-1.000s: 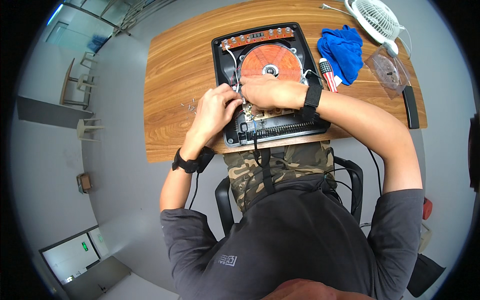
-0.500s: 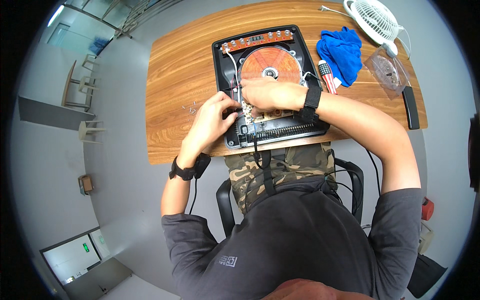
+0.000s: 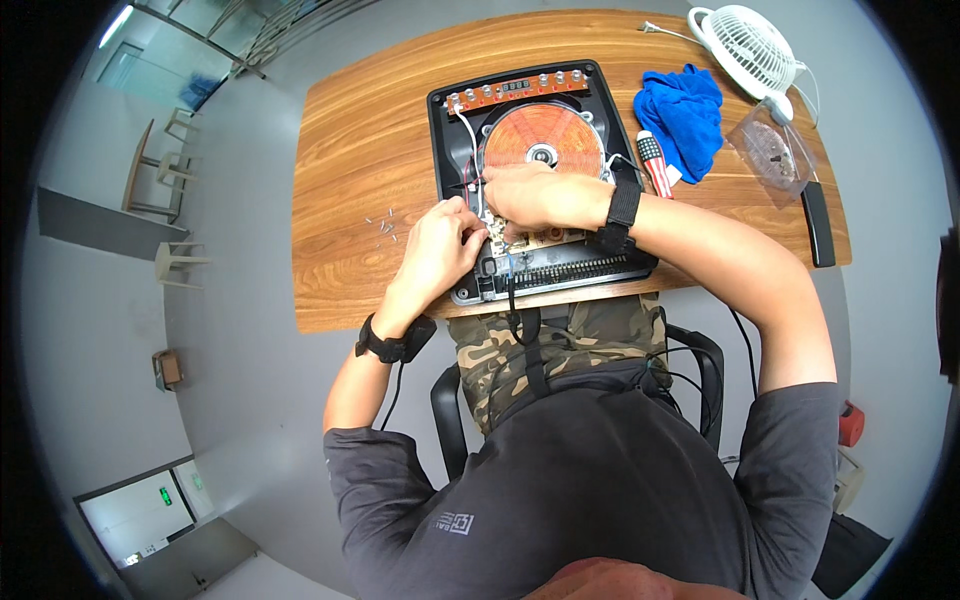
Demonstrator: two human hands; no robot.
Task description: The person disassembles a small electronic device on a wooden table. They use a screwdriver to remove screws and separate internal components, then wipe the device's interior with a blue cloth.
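Observation:
An opened induction cooker (image 3: 616,165) lies on the table before me, its black shell exposing a round copper coil (image 3: 570,135). Across its far end runs an orange control board (image 3: 515,90) with buttons and a small display. At the left edge of the circuit board (image 3: 497,237), my left hand (image 3: 440,245) has thumb and fingertips drawn together. My right hand (image 3: 530,195) reaches over the board from the right, its fingers curled down near a white cable (image 3: 474,140). What either hand pinches is hidden by the fingers or too small to tell.
Several loose screws (image 3: 382,225) lie left of the cooker. To its right are a striped-handled screwdriver (image 3: 655,165), a blue cloth (image 3: 690,115), a clear plastic box (image 3: 770,152) and a long black piece (image 3: 820,225). A white fan (image 3: 755,50) stands at the far right corner.
My left hand has shifted slightly right and nearer to me, its fingertips closing in tighter at the board's edge. The right hand stays almost in place. The whole view has shifted a little.

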